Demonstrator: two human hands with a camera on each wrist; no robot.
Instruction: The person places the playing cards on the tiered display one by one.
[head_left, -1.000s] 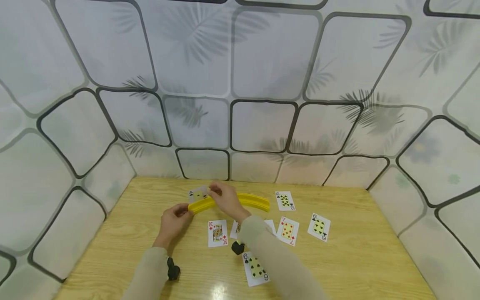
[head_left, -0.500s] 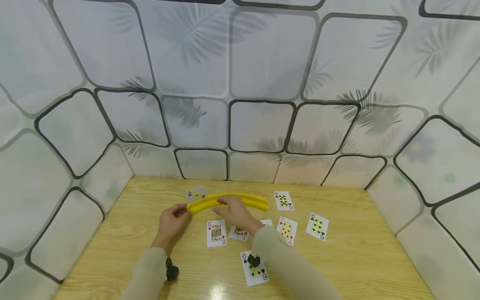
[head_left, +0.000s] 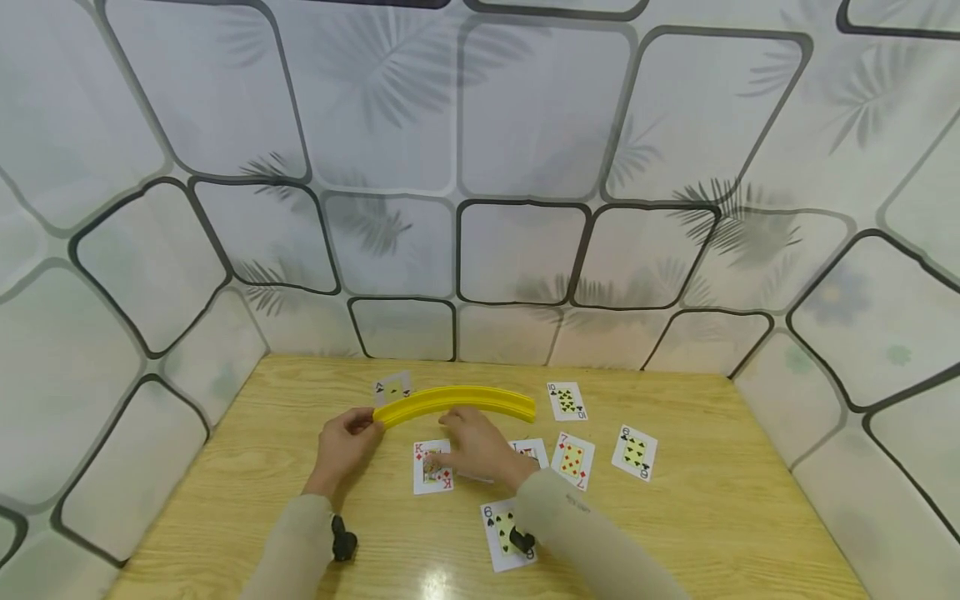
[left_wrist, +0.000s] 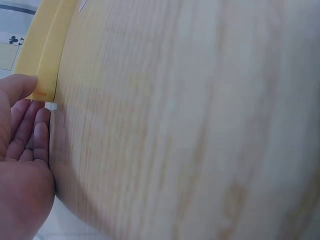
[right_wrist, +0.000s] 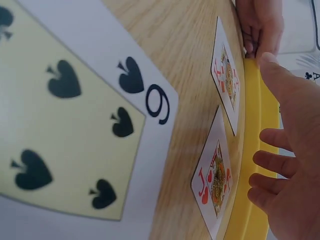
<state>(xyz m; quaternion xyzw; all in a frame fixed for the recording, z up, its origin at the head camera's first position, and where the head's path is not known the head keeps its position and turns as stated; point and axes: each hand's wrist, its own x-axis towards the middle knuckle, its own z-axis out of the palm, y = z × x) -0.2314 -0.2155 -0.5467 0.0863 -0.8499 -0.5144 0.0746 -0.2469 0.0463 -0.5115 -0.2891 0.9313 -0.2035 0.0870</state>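
A curved yellow playing card holder [head_left: 450, 397] lies toward the back of the table. My left hand [head_left: 347, 446] pinches its left end between thumb and fingers; the left wrist view shows the thumb [left_wrist: 20, 86] on top. An ace of clubs [head_left: 392, 387] stands at the holder's left part, its lower edge hidden. My right hand [head_left: 480, 448] hovers in front of the holder, fingers spread, nothing in it. Below it lies a jack of hearts [right_wrist: 212, 185], mostly covered by the hand in the head view. The king of diamonds [head_left: 424, 479] lies beside it, under my right thumb in this view.
Face up on the wooden table [head_left: 720, 533] are a red picture card [head_left: 533, 448], a seven of diamonds [head_left: 572, 460], a ten of clubs [head_left: 567, 401], another club card [head_left: 634, 452] and a spade card [head_left: 497, 542]. Patterned fabric walls [head_left: 525, 250] enclose the back and sides.
My right hand has left the ace at the holder's left part and come rightward and nearer, over the jack of hearts. My left hand has stayed on the holder's end.
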